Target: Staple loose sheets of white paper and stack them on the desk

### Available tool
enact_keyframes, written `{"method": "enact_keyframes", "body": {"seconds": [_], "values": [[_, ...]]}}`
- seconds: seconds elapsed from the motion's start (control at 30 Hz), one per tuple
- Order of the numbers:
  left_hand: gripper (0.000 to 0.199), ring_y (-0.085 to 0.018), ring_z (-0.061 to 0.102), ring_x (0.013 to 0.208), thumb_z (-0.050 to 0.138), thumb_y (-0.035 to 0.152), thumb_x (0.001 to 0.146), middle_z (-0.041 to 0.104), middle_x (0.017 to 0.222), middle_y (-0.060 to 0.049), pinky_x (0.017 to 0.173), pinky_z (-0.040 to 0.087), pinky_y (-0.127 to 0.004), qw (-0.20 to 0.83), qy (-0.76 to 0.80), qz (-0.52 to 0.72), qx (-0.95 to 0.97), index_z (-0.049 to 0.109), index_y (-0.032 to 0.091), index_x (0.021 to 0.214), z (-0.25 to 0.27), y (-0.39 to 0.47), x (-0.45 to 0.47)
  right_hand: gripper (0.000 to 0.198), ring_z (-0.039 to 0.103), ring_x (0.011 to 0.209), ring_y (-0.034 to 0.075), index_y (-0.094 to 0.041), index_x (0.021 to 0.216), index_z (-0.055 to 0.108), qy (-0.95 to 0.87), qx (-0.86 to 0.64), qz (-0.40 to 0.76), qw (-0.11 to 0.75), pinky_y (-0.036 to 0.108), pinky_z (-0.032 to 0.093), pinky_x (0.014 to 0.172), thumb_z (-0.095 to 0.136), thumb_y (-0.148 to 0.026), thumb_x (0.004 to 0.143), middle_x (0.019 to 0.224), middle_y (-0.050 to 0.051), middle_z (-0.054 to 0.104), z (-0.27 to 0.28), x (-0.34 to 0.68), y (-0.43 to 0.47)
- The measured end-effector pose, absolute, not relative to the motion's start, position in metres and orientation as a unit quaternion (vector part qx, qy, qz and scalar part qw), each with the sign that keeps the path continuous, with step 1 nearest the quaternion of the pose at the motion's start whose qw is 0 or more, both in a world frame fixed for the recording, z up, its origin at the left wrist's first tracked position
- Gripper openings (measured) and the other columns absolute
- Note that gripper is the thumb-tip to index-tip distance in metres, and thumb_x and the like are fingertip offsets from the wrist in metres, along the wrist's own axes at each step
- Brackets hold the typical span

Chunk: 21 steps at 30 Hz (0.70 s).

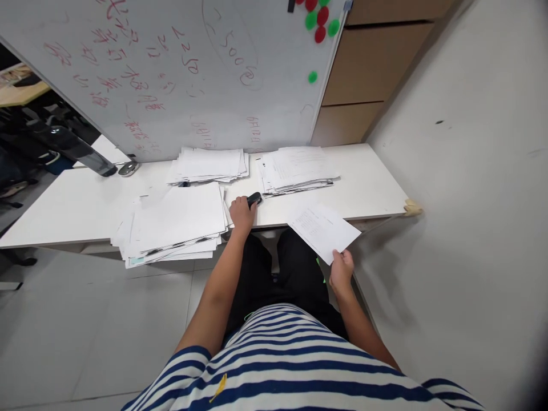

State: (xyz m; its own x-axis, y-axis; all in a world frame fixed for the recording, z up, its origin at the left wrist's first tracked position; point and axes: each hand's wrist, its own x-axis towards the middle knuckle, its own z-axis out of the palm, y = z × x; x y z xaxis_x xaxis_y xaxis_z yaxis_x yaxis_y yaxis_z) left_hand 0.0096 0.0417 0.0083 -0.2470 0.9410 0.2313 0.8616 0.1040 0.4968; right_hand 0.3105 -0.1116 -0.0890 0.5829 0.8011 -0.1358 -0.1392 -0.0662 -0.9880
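Observation:
My left hand (242, 213) is closed round a small black stapler (254, 198) near the front edge of the white desk; its far end sticks out past my fingers. Between thumb and fingers, my right hand (342, 269) pinches the lower corner of a printed white sheet (323, 227). The sheet is tilted and reaches over the desk's front edge. Left of my left hand lies a large, uneven paper pile (180, 214), partly overhanging the edge. Behind it is another paper stack (209, 164), and a third stack of printed pages (297, 167) lies to the right.
A whiteboard (180, 108) with red writing and round magnets stands behind the desk (372, 182). At the back left are a dark bottle (83, 149) and a computer mouse (128, 168). A wall (462, 188) bounds the right side; a padded corner (412, 207) marks the desk's right end.

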Motion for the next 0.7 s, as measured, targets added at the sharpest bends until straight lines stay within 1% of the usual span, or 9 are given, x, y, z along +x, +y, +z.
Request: {"method": "enact_keyframes", "body": {"seconds": [0.07, 0.1, 0.2, 0.23, 0.3, 0.4, 0.5, 0.57, 0.7], "values": [[0.034, -0.034, 0.053, 0.112, 0.057, 0.044, 0.091, 0.063, 0.114, -0.017, 0.091, 0.040, -0.042, 0.054, 0.721, 0.222, 0.654, 0.061, 0.018, 0.112, -0.002, 0.039, 0.003, 0.022, 0.066, 0.085, 0.015, -0.022, 0.094, 0.066, -0.226, -0.649, 0.354, 0.635, 0.029, 0.052, 0.078, 0.064, -0.035, 0.077, 0.093, -0.002, 0.071, -0.089, 0.313, -0.117], [0.033, -0.033, 0.053, 0.109, 0.057, 0.046, 0.091, 0.063, 0.113, -0.015, 0.089, 0.040, -0.041, 0.047, 0.706, 0.211, 0.674, 0.061, 0.019, 0.111, -0.005, 0.037, 0.001, 0.022, 0.065, 0.083, 0.015, -0.022, 0.093, 0.066, -0.214, -0.649, 0.356, 0.637, 0.028, 0.052, 0.075, 0.065, -0.035, 0.076, 0.092, -0.002, 0.071, -0.087, 0.312, -0.119], [0.033, -0.030, 0.053, 0.107, 0.058, 0.048, 0.091, 0.063, 0.111, -0.012, 0.087, 0.040, -0.039, 0.044, 0.665, 0.200, 0.718, 0.061, 0.022, 0.111, -0.006, 0.030, -0.002, 0.026, 0.064, 0.074, 0.015, -0.023, 0.097, 0.067, -0.206, -0.619, 0.409, 0.638, 0.026, 0.050, 0.062, 0.067, -0.036, 0.075, 0.091, -0.002, 0.072, -0.075, 0.306, -0.119], [0.033, -0.030, 0.053, 0.106, 0.058, 0.047, 0.091, 0.063, 0.111, -0.012, 0.087, 0.040, -0.038, 0.048, 0.655, 0.198, 0.727, 0.061, 0.022, 0.111, -0.005, 0.029, -0.003, 0.028, 0.064, 0.073, 0.015, -0.023, 0.099, 0.067, -0.207, -0.608, 0.427, 0.637, 0.025, 0.049, 0.060, 0.067, -0.036, 0.075, 0.092, -0.001, 0.072, -0.070, 0.304, -0.118], [0.032, -0.030, 0.053, 0.106, 0.058, 0.046, 0.091, 0.063, 0.110, -0.012, 0.087, 0.039, -0.039, 0.061, 0.636, 0.198, 0.743, 0.061, 0.022, 0.111, -0.002, 0.028, -0.006, 0.030, 0.065, 0.077, 0.015, -0.023, 0.103, 0.068, -0.223, -0.588, 0.452, 0.633, 0.025, 0.050, 0.062, 0.068, -0.037, 0.076, 0.096, 0.000, 0.073, -0.062, 0.301, -0.115], [0.030, -0.028, 0.053, 0.103, 0.059, 0.045, 0.091, 0.063, 0.109, -0.011, 0.087, 0.040, -0.038, 0.084, 0.615, 0.212, 0.755, 0.061, 0.022, 0.111, 0.001, 0.028, -0.010, 0.029, 0.067, 0.087, 0.017, -0.022, 0.101, 0.069, -0.256, -0.574, 0.457, 0.629, 0.028, 0.053, 0.073, 0.069, -0.038, 0.077, 0.101, 0.001, 0.074, -0.056, 0.298, -0.110], [0.029, -0.028, 0.054, 0.102, 0.060, 0.044, 0.090, 0.063, 0.108, -0.010, 0.087, 0.040, -0.038, 0.102, 0.600, 0.231, 0.759, 0.061, 0.023, 0.110, 0.002, 0.027, -0.013, 0.029, 0.068, 0.088, 0.018, -0.022, 0.100, 0.069, -0.273, -0.567, 0.459, 0.627, 0.031, 0.053, 0.082, 0.070, -0.039, 0.077, 0.100, 0.001, 0.075, -0.056, 0.296, -0.103], [0.029, -0.027, 0.054, 0.102, 0.060, 0.043, 0.090, 0.063, 0.106, -0.010, 0.086, 0.041, -0.038, 0.116, 0.592, 0.239, 0.761, 0.061, 0.023, 0.110, 0.003, 0.026, -0.013, 0.030, 0.068, 0.086, 0.018, -0.021, 0.100, 0.070, -0.277, -0.566, 0.471, 0.618, 0.033, 0.052, 0.082, 0.071, -0.040, 0.076, 0.098, 0.001, 0.075, -0.056, 0.294, -0.100], [0.029, -0.027, 0.054, 0.102, 0.061, 0.042, 0.089, 0.063, 0.106, -0.009, 0.085, 0.042, -0.038, 0.145, 0.592, 0.233, 0.758, 0.062, 0.023, 0.111, 0.006, 0.025, -0.013, 0.034, 0.068, 0.083, 0.020, -0.020, 0.099, 0.070, -0.296, -0.569, 0.499, 0.583, 0.034, 0.053, 0.079, 0.072, -0.043, 0.074, 0.093, 0.003, 0.076, -0.054, 0.286, -0.097]]}}
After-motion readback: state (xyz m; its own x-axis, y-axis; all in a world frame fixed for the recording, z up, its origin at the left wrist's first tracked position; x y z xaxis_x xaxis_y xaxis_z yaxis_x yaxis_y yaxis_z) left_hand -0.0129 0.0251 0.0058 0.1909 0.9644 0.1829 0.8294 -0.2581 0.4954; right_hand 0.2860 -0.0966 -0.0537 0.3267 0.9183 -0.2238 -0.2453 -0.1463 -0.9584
